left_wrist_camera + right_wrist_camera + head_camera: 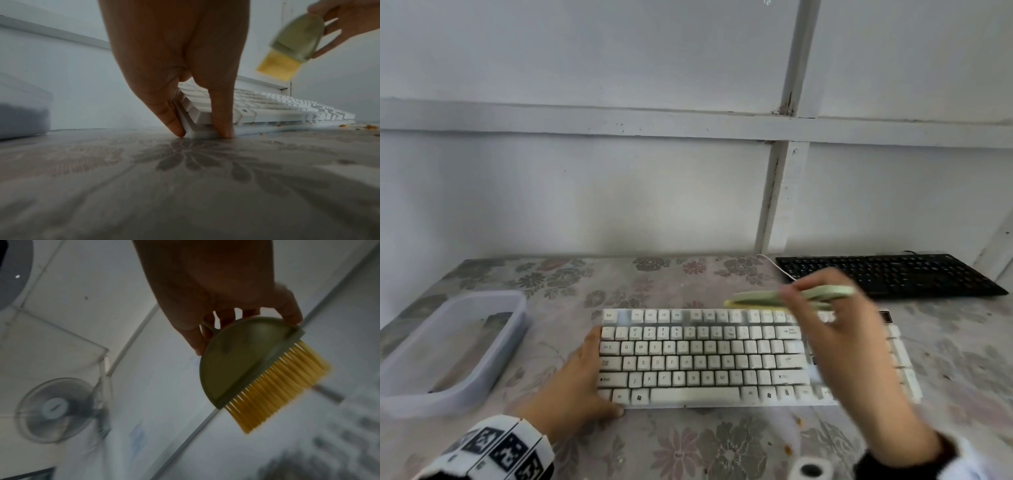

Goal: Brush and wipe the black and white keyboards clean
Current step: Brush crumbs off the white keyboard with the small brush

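A white keyboard [705,359] [267,104] lies at the middle of the flowered table. My left hand [582,380] [205,134] braces its near-left corner, straight fingers along the left end and the thumb against the front edge. My right hand [825,308] [236,318] grips a green half-round brush [756,298] [296,37] [242,360] with yellow bristles. It is held in the air over the white keyboard's far-right rows, blurred by motion. A black keyboard [887,274] sits at the back right by the wall, untouched.
A clear plastic tub [448,342] [22,113] stands at the left. Orange crumbs [799,423] [370,127] lie on the tablecloth in front of the white keyboard. A white paper roll [811,471] is at the near edge. A wall closes the back.
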{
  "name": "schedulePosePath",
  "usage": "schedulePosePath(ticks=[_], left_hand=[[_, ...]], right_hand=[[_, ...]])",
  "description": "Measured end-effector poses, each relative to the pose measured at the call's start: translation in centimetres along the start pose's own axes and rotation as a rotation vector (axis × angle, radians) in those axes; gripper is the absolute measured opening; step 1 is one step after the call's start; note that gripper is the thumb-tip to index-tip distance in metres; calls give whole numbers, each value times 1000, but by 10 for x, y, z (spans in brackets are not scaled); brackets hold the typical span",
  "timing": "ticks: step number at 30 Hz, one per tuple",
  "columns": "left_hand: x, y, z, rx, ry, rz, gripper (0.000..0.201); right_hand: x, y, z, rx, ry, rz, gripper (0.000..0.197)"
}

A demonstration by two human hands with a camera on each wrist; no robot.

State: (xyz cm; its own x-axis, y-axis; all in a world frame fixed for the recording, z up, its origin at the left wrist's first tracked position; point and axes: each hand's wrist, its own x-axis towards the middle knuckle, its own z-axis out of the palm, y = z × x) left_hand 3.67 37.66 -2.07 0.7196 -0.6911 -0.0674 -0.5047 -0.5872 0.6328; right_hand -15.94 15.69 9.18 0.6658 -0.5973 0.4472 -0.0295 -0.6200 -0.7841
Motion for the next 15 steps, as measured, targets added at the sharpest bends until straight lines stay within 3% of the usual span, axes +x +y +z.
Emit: schedulePosePath(ticks=[7,10,13,15], left_hand=[[1,0,1,-8,50,48,105],[6,-9,4,-38,50,78,103],[5,-6,3,-53,59,65,106],[3,-2,2,-41,61,60,106]], right_hand=[[-26,-36,116,-8,-191,-38,21],[-33,-45,137,-157,-249,-9,20],[-36,-38,141,-241,-234,8,36],[-36,-28,137,-267,-180,28,17]])
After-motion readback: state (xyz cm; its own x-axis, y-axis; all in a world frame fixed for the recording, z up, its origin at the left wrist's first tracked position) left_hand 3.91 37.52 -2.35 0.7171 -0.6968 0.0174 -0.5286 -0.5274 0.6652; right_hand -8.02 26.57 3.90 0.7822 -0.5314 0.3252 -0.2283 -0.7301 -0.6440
